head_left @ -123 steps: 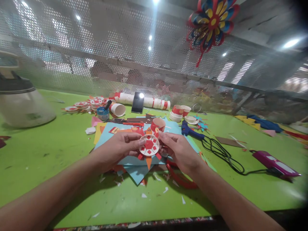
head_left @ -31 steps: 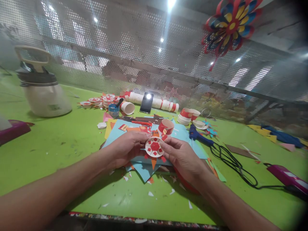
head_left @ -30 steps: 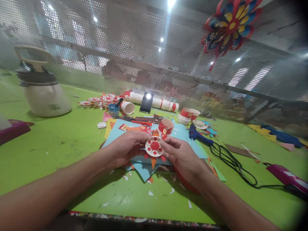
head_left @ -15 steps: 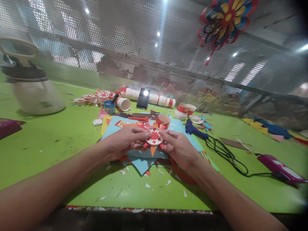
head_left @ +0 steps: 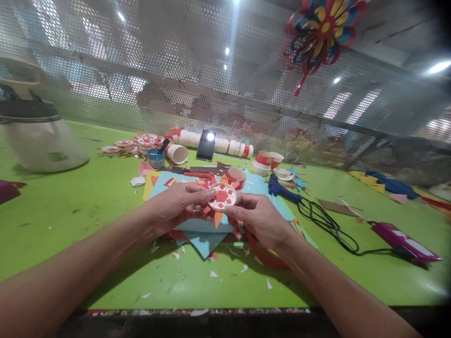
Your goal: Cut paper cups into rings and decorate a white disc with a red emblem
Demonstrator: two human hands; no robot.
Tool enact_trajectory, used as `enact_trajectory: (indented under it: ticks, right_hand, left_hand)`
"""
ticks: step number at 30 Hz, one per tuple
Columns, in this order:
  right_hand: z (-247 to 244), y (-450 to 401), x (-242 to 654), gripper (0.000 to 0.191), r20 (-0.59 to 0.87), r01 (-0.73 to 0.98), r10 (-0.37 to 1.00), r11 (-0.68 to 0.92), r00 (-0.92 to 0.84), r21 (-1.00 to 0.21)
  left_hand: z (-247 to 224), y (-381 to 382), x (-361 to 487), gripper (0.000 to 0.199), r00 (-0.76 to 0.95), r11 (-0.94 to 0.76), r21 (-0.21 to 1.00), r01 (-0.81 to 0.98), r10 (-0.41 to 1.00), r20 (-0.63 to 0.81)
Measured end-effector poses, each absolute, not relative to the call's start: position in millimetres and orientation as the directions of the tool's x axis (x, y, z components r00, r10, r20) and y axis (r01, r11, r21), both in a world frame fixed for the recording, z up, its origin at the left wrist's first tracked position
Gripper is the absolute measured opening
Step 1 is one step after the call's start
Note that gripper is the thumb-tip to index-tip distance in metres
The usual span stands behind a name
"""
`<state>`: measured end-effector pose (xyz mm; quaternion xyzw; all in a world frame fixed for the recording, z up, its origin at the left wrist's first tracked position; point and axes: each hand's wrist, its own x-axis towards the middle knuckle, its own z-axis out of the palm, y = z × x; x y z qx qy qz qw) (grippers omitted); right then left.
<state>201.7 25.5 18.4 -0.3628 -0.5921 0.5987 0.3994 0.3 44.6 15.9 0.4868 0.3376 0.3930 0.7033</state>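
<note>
A paper turtle (head_left: 221,197), with a round white and red patterned shell and orange and red paper tabs, is held above the sheets in the middle. My left hand (head_left: 179,206) pinches its left rim between thumb and fingers. At the lower right edge, my right hand (head_left: 255,218) grips it with thumb and bent fingers. Beneath lie light blue paper sheets (head_left: 204,241). Right behind the turtle stands a red cardboard ring (head_left: 237,177). Scissors with red handles (head_left: 197,175) lie behind my left hand.
A blue glue gun (head_left: 283,190) with a black cord lies right, near a purple device (head_left: 405,241). Behind are a blue-lidded jar (head_left: 155,158), a phone (head_left: 206,145) against a long tube (head_left: 229,144), and stacked paper turtles (head_left: 146,141). A white sprayer (head_left: 42,141) stands left.
The view has shifted slightly. The turtle is tilted, and my right hand has slid from its right side to its lower right edge. My left hand keeps its pinch.
</note>
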Motion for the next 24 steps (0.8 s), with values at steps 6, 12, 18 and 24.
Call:
enact_trajectory:
  ticks: [6,12,18,24]
  right_hand:
    - [19.7,20.1,200.2,0.023,0.108,-0.119,0.916,0.067,-0.386,-0.991]
    - [20.9,12.5,195.8,0.023,0.170,-0.197,0.923,0.106,-0.346,-0.975]
    - [21.0,16.0,198.4,0.020,0.209,-0.175,0.891,0.149,-0.403,-0.973]
    - [18.2,21.3,193.9,0.030,0.102,0.019,0.852,0.130,-0.514,-0.991]
  left_hand:
    - [23.2,37.8,2.0,0.019,0.516,0.238,0.941,-0.239,0.852,-0.085]
    - [23.9,34.7,3.4,0.022,0.553,0.236,0.935,-0.266,0.831,-0.053]
    - [24.0,35.1,1.3,0.026,0.514,0.206,0.936,-0.286,0.857,-0.031]
    - [23.3,44.0,-1.6,0.021,0.354,0.105,0.919,-0.381,0.934,0.040]
